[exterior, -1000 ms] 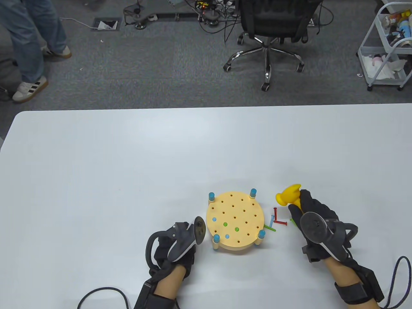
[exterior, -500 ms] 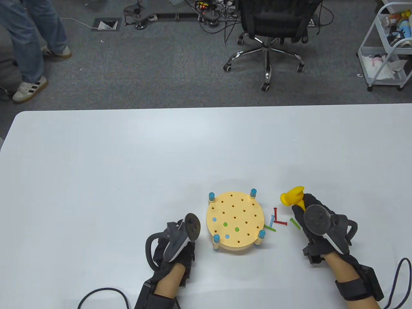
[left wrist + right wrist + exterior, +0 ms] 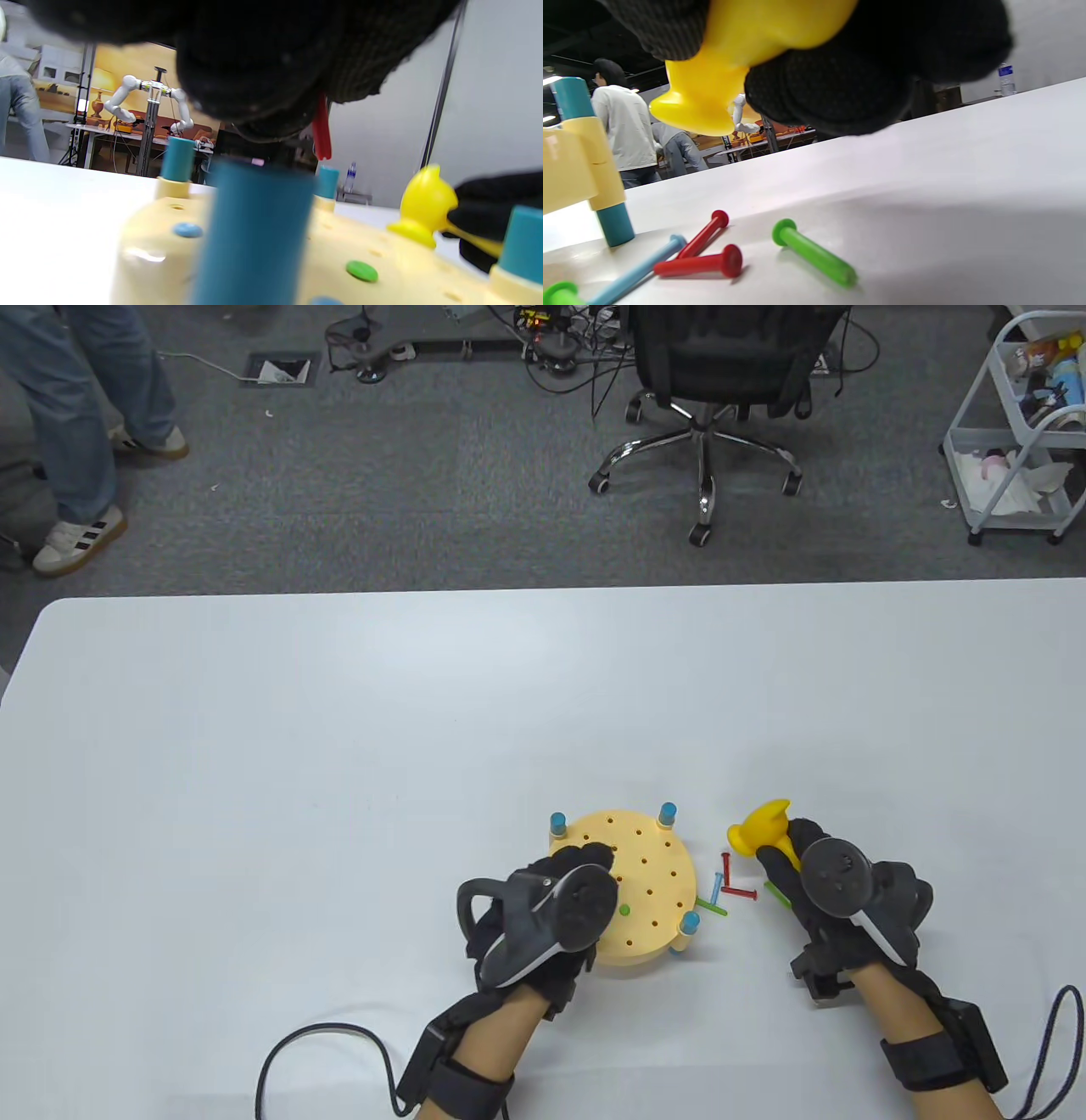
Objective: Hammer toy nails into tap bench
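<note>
**Red nail poised over the bench**

Near the desk's front edge, the tap bench (image 3: 632, 882) sits under the left hand (image 3: 551, 912), which pinches a red nail (image 3: 321, 133). Right hand (image 3: 836, 891) grips the yellow hammer (image 3: 761, 827). Likely next: seat the nail in a hole, then strike.

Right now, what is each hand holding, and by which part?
The right hand grips the yellow hammer by its handle, head free. The left hand, over the tap bench, pinches a red nail by its upper end, tip pointing down.
</note>
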A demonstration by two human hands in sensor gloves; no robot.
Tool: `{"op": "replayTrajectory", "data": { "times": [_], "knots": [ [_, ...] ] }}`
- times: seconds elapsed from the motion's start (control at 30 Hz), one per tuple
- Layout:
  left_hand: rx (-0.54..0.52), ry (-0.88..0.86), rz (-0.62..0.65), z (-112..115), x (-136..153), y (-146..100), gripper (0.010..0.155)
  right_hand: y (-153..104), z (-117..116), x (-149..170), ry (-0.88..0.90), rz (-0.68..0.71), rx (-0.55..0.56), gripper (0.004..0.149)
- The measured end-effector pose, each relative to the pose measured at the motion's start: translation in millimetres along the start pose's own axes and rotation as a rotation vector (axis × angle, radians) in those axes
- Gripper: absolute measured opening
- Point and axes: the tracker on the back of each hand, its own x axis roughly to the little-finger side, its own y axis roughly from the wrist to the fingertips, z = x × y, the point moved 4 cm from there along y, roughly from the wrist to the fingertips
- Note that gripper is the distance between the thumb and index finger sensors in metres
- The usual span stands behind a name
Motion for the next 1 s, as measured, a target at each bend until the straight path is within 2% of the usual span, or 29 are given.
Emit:
{"op": "replayTrajectory", "data": {
  "times": [0.17, 0.43, 0.73, 1.0],
  "knots": [
    [0.101, 0.151, -0.021, 18.2, -15.5, 22.4, 0.043, -0.8, 4.8, -0.7, 0.027, 0.013, 0.009, 0.064],
    [0.164, 0.253, -0.026, 26.4, -27.4, 28.3, 0.043, 0.5, 5.6, 2.0, 0.040, 0.011, 0.001, 0.064],
    [0.119, 0.316, -0.084, 28.2, -31.2, 26.5, 0.044, 0.8, 3.9, 2.3, 0.043, 0.023, 0.000, 0.064],
    [0.082, 0.377, -0.059, 35.2, -38.1, 21.5, 0.044, 0.0, 2.9, 1.7, 0.047, 0.031, -0.004, 0.064]
  ]
}}
